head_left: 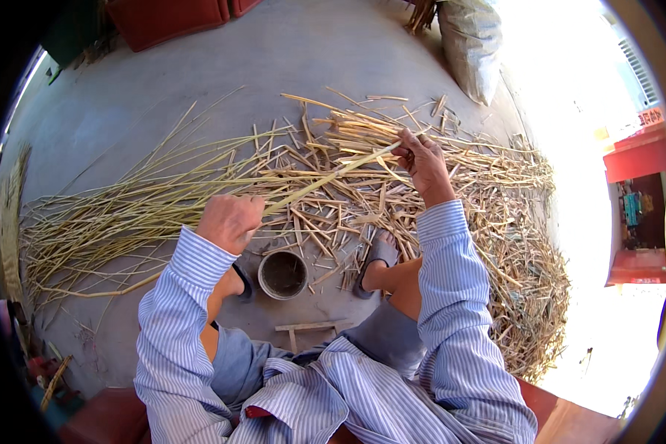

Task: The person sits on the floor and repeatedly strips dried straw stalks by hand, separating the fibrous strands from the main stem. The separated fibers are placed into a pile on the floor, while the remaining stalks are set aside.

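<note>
While stalks point(126, 214) litter the grey floor point(214, 81), a sack point(472, 52) stands beyond.

One left hand point(231, 222), one right hand point(424, 161), two striped sleeves point(455, 274), two dark slippers point(382, 254), one round pot point(283, 297), one pale sack point(472, 48), at least one pale strip point(331, 177) between the hands, one heap of straw point(525, 281), long stalks point(111, 222) and short pieces point(325, 222) too many to count

So the pale yellow-green stalk point(314, 186) is pretty long and skinny, held on a diagonal between the left hand point(233, 222) and right hand point(424, 164), right end farther out, looks basically straight.
</note>
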Demonstrator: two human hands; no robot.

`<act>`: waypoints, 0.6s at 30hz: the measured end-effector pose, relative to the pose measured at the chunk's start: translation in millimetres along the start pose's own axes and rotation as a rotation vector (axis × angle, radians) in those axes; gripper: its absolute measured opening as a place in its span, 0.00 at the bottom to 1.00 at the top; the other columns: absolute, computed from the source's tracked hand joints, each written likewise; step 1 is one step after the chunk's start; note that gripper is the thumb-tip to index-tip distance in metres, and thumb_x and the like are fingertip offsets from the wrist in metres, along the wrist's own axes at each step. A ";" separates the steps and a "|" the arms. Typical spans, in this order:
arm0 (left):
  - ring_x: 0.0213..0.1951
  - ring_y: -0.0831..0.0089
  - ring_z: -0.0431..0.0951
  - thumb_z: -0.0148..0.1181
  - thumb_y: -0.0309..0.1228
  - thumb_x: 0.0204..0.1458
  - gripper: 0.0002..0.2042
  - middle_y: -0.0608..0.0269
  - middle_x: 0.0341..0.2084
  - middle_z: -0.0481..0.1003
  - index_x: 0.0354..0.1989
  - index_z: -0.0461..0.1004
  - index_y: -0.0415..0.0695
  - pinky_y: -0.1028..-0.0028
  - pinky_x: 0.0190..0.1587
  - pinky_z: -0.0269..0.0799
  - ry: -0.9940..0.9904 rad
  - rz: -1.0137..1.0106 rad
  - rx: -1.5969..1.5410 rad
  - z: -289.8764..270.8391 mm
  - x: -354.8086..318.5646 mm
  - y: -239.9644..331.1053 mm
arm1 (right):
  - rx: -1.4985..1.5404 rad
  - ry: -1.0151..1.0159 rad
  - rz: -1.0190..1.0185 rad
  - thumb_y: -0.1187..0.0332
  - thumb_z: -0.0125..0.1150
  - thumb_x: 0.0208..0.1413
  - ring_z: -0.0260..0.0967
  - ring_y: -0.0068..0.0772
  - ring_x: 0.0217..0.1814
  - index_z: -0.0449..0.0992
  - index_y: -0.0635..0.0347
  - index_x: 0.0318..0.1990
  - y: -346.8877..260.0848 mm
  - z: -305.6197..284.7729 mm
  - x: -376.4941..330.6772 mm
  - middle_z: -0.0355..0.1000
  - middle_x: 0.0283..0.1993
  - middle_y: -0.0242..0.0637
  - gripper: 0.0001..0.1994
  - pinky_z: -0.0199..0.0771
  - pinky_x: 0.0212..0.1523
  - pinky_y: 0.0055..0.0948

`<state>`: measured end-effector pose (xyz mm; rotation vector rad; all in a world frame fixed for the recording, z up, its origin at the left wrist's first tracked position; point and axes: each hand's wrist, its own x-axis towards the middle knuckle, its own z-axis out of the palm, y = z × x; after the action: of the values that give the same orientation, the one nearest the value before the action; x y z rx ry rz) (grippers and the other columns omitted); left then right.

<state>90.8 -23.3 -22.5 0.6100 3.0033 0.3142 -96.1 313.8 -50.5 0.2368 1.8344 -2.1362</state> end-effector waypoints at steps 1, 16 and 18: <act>0.29 0.50 0.76 0.62 0.31 0.44 0.11 0.51 0.22 0.72 0.28 0.67 0.40 0.56 0.28 0.68 0.011 0.001 0.011 -6.5 -5.5 0.6 | 0.027 -0.034 -0.031 0.60 0.61 0.60 0.72 0.19 0.28 0.74 0.61 0.38 9.4 1.5 5.5 0.75 0.31 0.32 0.12 0.71 0.25 0.14; 0.20 0.67 0.79 0.65 0.28 0.36 0.08 0.61 0.11 0.70 0.18 0.70 0.43 0.67 0.22 0.74 0.293 0.086 0.249 -22.9 53.2 28.5 | 0.181 0.027 0.270 0.62 0.61 0.60 0.67 0.12 0.24 0.77 0.52 0.40 63.9 -106.9 55.0 0.70 0.26 0.21 0.07 0.68 0.19 0.12; 0.21 0.66 0.79 0.63 0.29 0.38 0.07 0.61 0.12 0.71 0.19 0.71 0.43 0.66 0.23 0.74 0.292 0.079 0.262 -28.7 54.3 31.4 | 0.190 0.045 0.292 0.61 0.60 0.61 0.67 0.12 0.23 0.75 0.52 0.35 63.7 -107.6 53.9 0.70 0.24 0.22 0.07 0.67 0.18 0.11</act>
<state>49.9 21.0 11.1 0.7656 3.3383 0.0105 -133.3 404.5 -145.0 0.5645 1.5103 -2.1090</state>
